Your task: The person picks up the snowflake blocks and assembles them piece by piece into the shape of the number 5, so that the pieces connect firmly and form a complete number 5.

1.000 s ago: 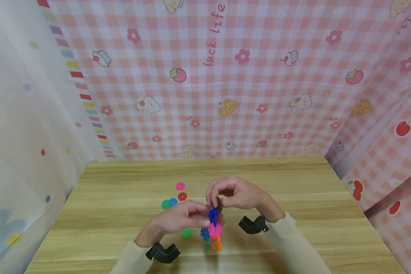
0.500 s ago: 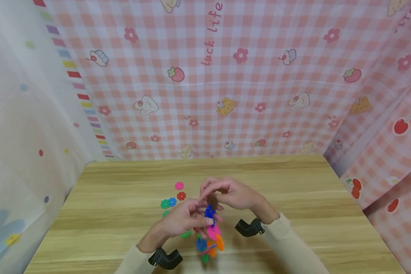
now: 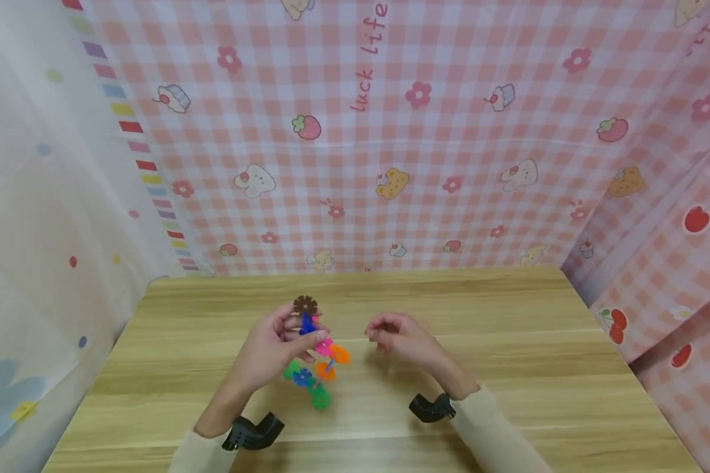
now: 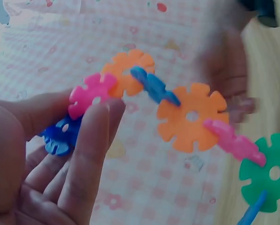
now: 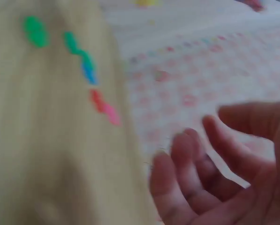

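My left hand [image 3: 269, 348] holds a chain of slotted plastic snowflake discs, pinching it at the dark blue disc [image 4: 62, 136]. A brown disc [image 3: 305, 305] tops the chain, above the fingertips. From the grip the chain runs on through a pink disc [image 4: 94, 93], orange discs [image 4: 191, 117], edge-on blue and pink ones, and a green disc [image 4: 273, 172]. My right hand [image 3: 405, 341] is off to the right, apart from the chain, with loosely bent fingers and nothing in them.
Loose discs lie on the wooden table [image 3: 479, 315]: a green disc [image 5: 35, 31], a red disc [image 5: 96, 100] and a pink disc [image 5: 111, 114] among them. In the head view the left hand and chain cover most of them. A checked cloth [image 3: 390, 217] hangs behind the table.
My left hand has moved left and away from me, carrying the chain. My right hand has come off the brown disc, which now sits at the chain's top end, and the hands are apart.
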### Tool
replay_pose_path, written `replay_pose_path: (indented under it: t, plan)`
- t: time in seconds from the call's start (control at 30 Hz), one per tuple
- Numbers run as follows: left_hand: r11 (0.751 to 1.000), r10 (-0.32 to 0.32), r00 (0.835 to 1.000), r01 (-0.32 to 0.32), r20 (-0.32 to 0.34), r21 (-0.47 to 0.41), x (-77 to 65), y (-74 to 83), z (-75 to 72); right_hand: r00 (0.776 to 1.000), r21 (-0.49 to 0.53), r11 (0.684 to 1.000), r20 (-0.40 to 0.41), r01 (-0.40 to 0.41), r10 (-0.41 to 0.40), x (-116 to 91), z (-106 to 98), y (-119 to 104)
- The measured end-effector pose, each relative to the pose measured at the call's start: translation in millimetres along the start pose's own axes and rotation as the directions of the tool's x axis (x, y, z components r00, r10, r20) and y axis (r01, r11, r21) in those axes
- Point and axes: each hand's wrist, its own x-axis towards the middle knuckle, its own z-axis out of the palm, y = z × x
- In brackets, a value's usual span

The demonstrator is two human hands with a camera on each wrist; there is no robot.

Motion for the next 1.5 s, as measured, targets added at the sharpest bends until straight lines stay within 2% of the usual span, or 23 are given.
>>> replay_pose_path:
  t: [0.07, 0.17, 0.3, 0.47, 0.6, 0.7, 0.8, 1.03, 1.1, 1.2, 1.27, 1.33, 1.43, 1.5]
  plan:
    - [1.0, 0.013, 0.999, -0.012, -0.05, 0.022, 0.2, 1.0, -3.5, 0.995, -0.073, 0.997, 0.094, 0.027, -0.02, 2, 13, 7]
    - [0.999, 0.025, 0.994, -0.019, -0.107, 0.05, 1.1, 0.7, -5.7, 0.976, -0.143, 0.988, 0.216, 0.064, -0.032, 4, 32, 11]
    - [0.999, 0.025, 0.989, -0.019, -0.147, 0.044, 2.2, -1.6, -6.2, 0.951, -0.224, 0.971, 0.311, 0.082, -0.009, 9, 54, 12]
    - [1.0, 0.026, 0.984, -0.023, -0.178, 0.015, 1.7, -4.2, -7.0, 0.945, -0.359, 0.922, 0.326, 0.145, -0.022, 15, 77, 14]
    - [1.0, 0.019, 0.981, -0.022, -0.192, -0.009, 1.1, -4.7, -6.8, 0.952, -0.488, 0.851, 0.303, 0.193, -0.042, 18, 91, 14]
    - [0.999, 0.031, 0.981, -0.036, -0.191, -0.023, 1.7, -6.0, -5.8, 0.959, -0.555, 0.81, 0.281, 0.189, -0.031, 19, 96, 12]
    - [0.998, 0.048, 0.982, -0.056, -0.183, -0.039, 2.1, -7.8, -5.0, 0.961, -0.568, 0.804, 0.276, 0.175, -0.015, 19, 98, 11]
    - [0.997, 0.005, 0.987, -0.017, -0.16, -0.072, 1.7, -6.7, -3.4, 0.961, -0.562, 0.817, 0.274, 0.129, 0.037, 18, 98, 9]
    - [0.996, -0.011, 0.989, -0.003, -0.148, -0.095, 1.6, -5.2, -2.6, 0.961, -0.527, 0.842, 0.272, 0.114, 0.041, 18, 97, 10]
    - [0.989, -0.015, 0.992, -0.003, -0.127, -0.146, 1.9, -3.5, -1.2, 0.969, -0.421, 0.902, 0.247, 0.097, 0.011, 17, 91, 12]
    - [0.984, -0.01, 0.994, -0.011, -0.113, -0.178, 2.4, -2.8, -0.3, 0.979, -0.313, 0.947, 0.206, 0.07, -0.005, 17, 82, 11]
    - [0.978, -0.003, 0.995, -0.018, -0.1, -0.209, 3.0, -2.7, 0.7, 0.99, -0.216, 0.975, 0.137, 0.059, -0.029, 17, 68, 8]
    - [0.969, -0.008, 0.995, -0.017, -0.097, -0.247, 3.6, -3.5, 2.3, 0.998, -0.096, 0.994, 0.03, 0.06, -0.057, 16, 44, -5]
    - [0.965, -0.015, 0.996, -0.01, -0.093, -0.263, 3.9, -4.5, 4.1, 0.996, -0.062, 0.995, -0.028, 0.079, -0.081, 14, 29, -16]
